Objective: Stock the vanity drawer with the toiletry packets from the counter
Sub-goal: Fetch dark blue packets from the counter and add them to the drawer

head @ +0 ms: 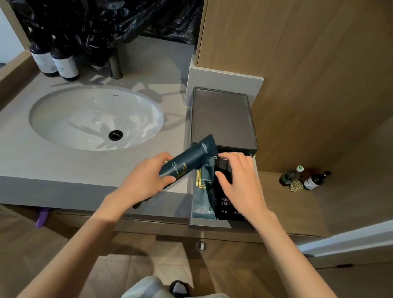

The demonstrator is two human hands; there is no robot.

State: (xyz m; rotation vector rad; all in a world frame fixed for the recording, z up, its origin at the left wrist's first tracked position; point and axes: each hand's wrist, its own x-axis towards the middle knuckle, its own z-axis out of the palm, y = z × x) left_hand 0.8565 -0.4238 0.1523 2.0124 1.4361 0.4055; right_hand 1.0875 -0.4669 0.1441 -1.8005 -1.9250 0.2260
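Plainly, the left hand (146, 180) grips a dark-blue foil packet (190, 159) at centre frame, tilted over the open grey drawer (206, 222) — the right hand (242, 181) pinches black packets (226, 165) inside; crowding could jam it.
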